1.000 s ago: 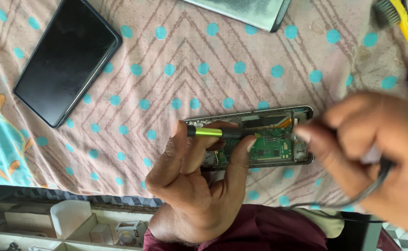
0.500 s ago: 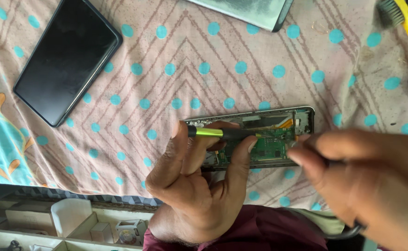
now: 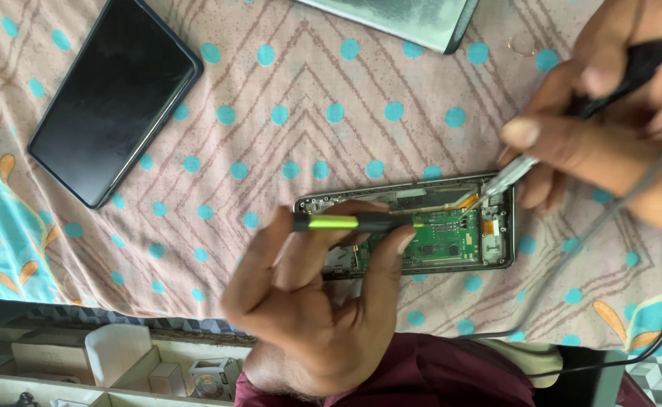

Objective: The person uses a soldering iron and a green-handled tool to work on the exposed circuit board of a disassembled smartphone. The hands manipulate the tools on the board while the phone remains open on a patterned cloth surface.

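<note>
Down in the head view, the opened phone (image 3: 421,230) lies right of centre on the dotted pink cloth (image 3: 285,83), its back removed so a green circuit board, orange flex strip and metal frame show. Its long axis runs left to right across the frame, the board end toward the right. The left hand (image 3: 308,301) comes up from the lower middle, fingers clamped on a black and yellow-green tool (image 3: 353,223) lying along the phone, tip toward the right. The right hand (image 3: 610,113), at the upper right, has its fingers closed round a corded soldering iron (image 3: 512,172), whose metal tip meets the phone's upper right corner. A dark closed phone (image 3: 116,98) lies tilted at upper left.
</note>
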